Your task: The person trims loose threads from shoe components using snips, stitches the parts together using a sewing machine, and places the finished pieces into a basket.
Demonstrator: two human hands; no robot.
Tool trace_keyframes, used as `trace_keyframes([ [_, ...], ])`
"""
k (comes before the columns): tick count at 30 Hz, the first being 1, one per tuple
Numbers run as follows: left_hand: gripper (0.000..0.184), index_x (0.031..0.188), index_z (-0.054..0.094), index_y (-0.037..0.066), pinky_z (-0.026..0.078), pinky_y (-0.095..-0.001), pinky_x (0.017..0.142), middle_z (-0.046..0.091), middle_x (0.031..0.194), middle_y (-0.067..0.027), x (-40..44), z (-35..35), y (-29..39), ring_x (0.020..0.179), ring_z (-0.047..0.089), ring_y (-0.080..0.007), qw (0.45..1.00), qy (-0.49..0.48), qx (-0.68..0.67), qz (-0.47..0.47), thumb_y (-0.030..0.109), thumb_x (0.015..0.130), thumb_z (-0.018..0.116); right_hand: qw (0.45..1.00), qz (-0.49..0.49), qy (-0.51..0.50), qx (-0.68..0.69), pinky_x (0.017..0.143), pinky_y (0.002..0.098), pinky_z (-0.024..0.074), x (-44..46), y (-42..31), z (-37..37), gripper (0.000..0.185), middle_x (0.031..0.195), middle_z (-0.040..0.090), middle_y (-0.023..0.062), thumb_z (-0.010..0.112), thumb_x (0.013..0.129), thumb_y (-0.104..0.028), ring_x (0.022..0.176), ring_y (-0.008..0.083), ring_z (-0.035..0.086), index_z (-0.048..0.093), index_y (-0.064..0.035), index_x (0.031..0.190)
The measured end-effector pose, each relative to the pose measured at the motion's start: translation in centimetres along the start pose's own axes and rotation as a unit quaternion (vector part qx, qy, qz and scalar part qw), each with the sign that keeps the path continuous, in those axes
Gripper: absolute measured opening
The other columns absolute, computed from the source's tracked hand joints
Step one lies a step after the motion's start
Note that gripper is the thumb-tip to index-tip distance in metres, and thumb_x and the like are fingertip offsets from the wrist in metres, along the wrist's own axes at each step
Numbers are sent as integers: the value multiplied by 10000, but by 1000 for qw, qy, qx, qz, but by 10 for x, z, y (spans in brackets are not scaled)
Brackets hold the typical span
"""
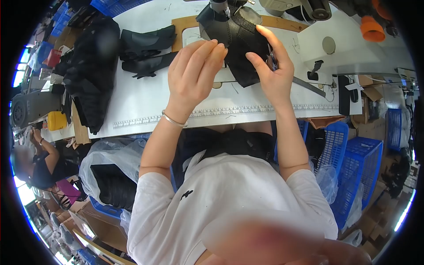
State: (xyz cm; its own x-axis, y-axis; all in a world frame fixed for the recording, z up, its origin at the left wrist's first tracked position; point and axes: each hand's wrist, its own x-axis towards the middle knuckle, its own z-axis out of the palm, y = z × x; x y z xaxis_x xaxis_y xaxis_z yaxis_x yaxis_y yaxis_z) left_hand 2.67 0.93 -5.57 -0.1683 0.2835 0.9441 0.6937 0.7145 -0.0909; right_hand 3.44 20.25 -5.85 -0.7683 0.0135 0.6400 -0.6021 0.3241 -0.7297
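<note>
A black stitched piece (242, 57), shaped like a shoe upper, lies under the head of a sewing machine (219, 5). My left hand (194, 73) is at its left edge, fingers bunched together; whatever they pinch is hidden. On the right side, my right hand (277, 73) has its thumb and forefinger apart, the fingertips close to the piece. Small metal thread snips (272, 59) are tucked in that palm, partly covered by the curled fingers.
More black cut pieces (148, 44) lie left of the machine, beside a large black pile (90, 75). A ruler strip (221, 112) runs along the table's front edge. Blue crates (357, 172) stand at lower right, a plastic-lined bin (99, 159) at left. Another person (44, 163) sits far left.
</note>
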Motion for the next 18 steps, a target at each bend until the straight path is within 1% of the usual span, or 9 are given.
trace_keyframes([
  [3,251,944,717,3,524,-287,619,689,925,-67,5,4,9,766,650,-206,993,38,-68,-86,-22,713,814,1000,-2,8,-21,854,306,560,-1,0,3,544,1093,689,77,786,825,-33,994,201,700,624,-154,1330],
  [6,216,918,717,8,519,-273,604,696,881,-61,7,7,21,726,644,-184,983,71,-74,-154,-33,729,814,997,-15,17,-68,790,314,558,-1,-2,5,542,1012,693,66,800,820,-62,917,199,705,628,-163,1324],
  [8,195,907,719,13,516,-268,594,701,878,-58,7,9,22,714,641,-177,979,77,-78,-175,-30,742,813,994,-21,17,-104,745,322,552,-1,0,5,542,973,689,64,807,816,-79,860,202,701,631,-171,1319],
  [12,180,898,723,17,517,-263,599,704,875,-56,3,6,19,692,642,-178,975,59,-92,-194,-31,748,811,995,-32,17,-89,701,327,540,0,-2,4,537,945,677,65,805,821,-88,808,210,678,628,-178,1319],
  [14,176,897,725,18,516,-260,602,705,878,-54,6,8,17,696,645,-179,973,73,-91,-198,-34,751,807,995,-32,13,-96,695,330,537,-1,-1,4,535,939,673,66,801,825,-84,794,213,672,625,-181,1321],
  [15,173,896,725,19,516,-258,604,706,880,-54,8,10,15,698,646,-179,972,81,-92,-200,-36,752,805,993,-22,-2,-120,777,317,534,-3,0,3,533,1039,671,61,789,836,-64,896,194,662,619,-157,1332],
  [17,157,886,722,20,515,-256,604,706,876,-55,14,12,12,700,648,-180,960,99,-100,-242,-33,760,799,985,-2,-29,-168,941,291,528,-7,1,0,529,1239,667,51,766,857,-25,1099,157,641,606,-109,1355],
  [18,149,881,721,20,514,-254,604,706,875,-56,18,12,11,701,648,-180,953,108,-104,-262,-32,763,796,989,6,-26,-147,924,291,531,-8,1,0,535,1224,667,52,771,854,-28,1082,161,643,608,-114,1355],
])
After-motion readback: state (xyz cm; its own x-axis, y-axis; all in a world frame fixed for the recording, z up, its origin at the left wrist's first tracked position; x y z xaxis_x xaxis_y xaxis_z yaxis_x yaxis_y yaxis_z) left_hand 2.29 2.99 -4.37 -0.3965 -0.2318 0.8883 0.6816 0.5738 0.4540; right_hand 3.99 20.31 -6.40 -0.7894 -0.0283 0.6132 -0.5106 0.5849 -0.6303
